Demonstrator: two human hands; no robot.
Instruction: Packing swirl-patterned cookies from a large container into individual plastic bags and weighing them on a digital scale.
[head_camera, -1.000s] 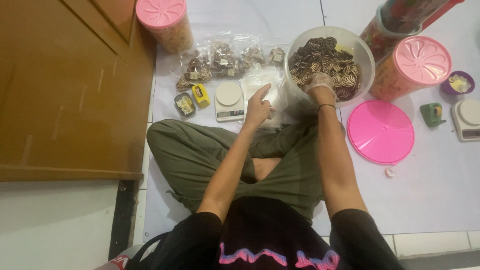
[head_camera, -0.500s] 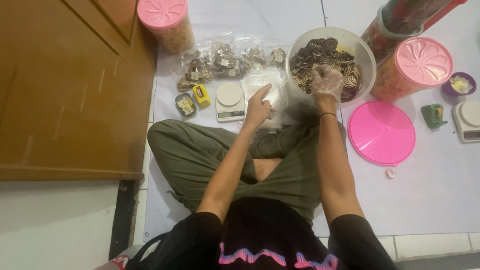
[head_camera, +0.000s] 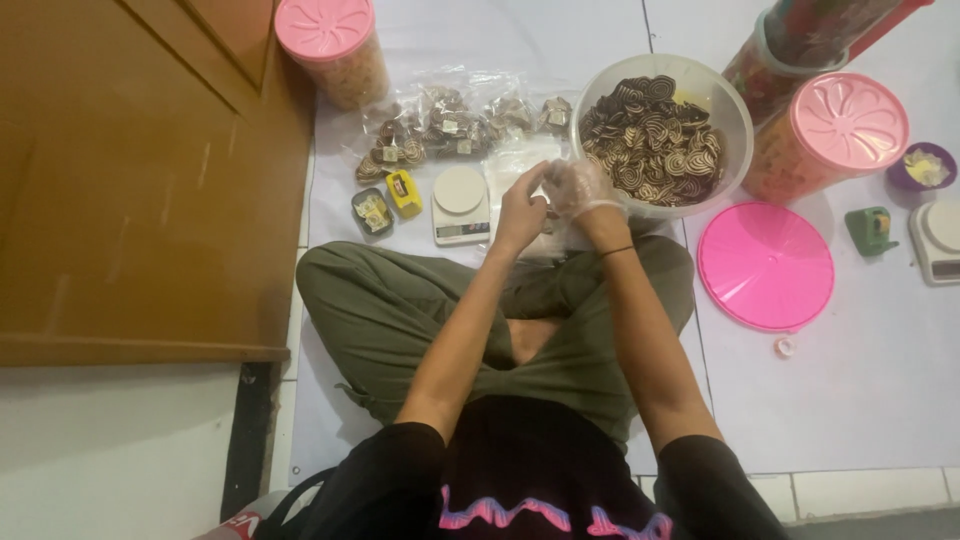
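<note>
We sit cross-legged on a pale floor mat, and our two hands meet just in front of our knees. Our left hand is bare and its fingers pinch the edge of a clear plastic bag that lies on the mat. Our right hand wears a thin transparent glove and is closed loosely, touching the left hand at the mouth of the bag; we cannot tell what it holds inside the fingers. Just beside the right hand stands a large round translucent plastic tub, filled with brown-and-cream swirl cookies. Its round pink lid lies flat on the mat to the right of our right forearm. Left of the bag there is a small white kitchen scale, and next to it a small yellow tape dispenser and a small grey tray. Behind the scale lies a row of small clear packets with cookies. A jar with a pink flower-pattern lid stands to the right of the tub, and another similar jar stands at the far left, near a brown wooden door.
</note>
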